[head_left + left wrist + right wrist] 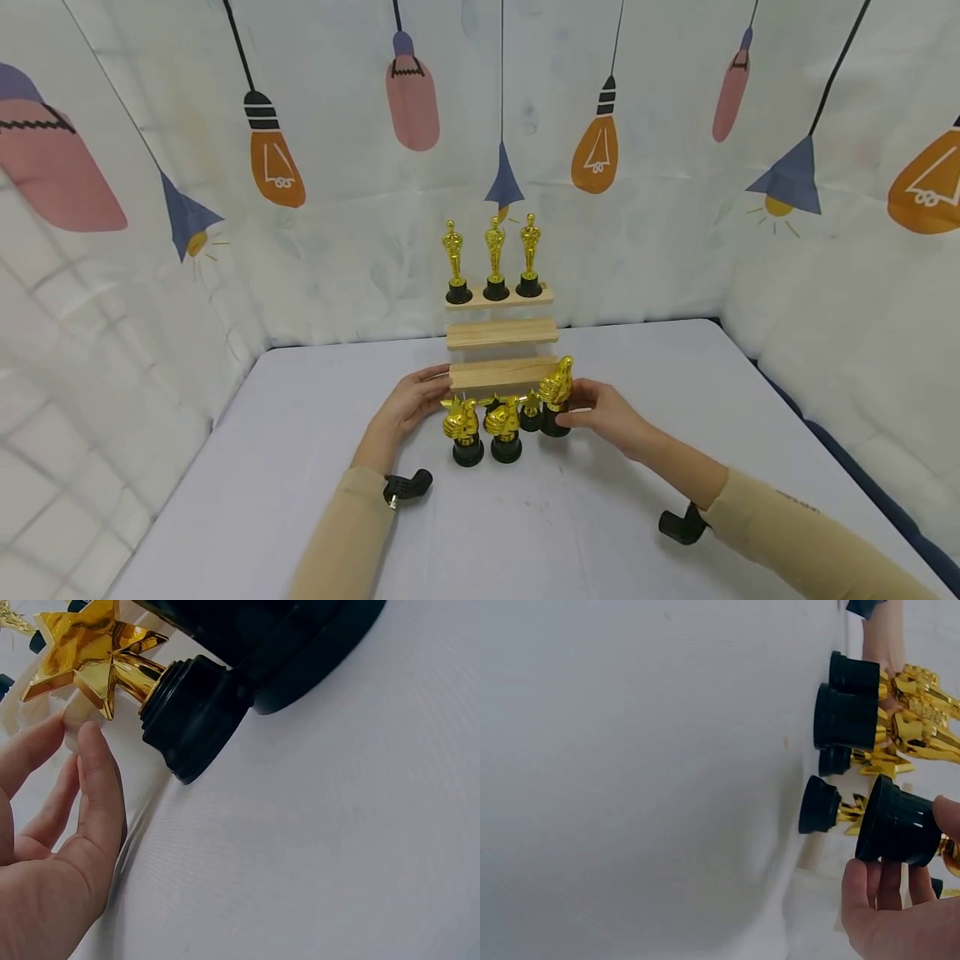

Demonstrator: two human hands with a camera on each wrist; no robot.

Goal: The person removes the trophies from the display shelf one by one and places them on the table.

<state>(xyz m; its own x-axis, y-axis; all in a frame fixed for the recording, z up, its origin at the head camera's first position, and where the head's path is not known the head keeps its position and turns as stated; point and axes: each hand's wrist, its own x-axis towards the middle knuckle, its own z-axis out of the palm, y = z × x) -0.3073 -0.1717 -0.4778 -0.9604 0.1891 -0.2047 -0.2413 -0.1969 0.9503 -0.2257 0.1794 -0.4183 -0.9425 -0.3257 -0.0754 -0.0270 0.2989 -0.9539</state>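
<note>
My right hand (609, 417) holds a gold thumbs-up trophy (556, 390) by its black base, at the right end of the lowest step of a wooden stepped stand (495, 375). In the right wrist view, my thumb and fingers (889, 889) grip that base. My left hand (411, 404) is at the left end of the same step, where its fingertips and thumb pinch the wood in the left wrist view. Two more thumbs-up trophies (462, 423) (502, 421) stand upright in front of the stand. Behind them are small gold star trophies (531, 410), partly hidden.
Three gold figure statuettes (494, 250) stand in a row on the stand's top step (501, 302). The middle step (501, 333) is bare wood. A white-covered table (300, 467) lies beneath, backed by a printed cloth (360, 250).
</note>
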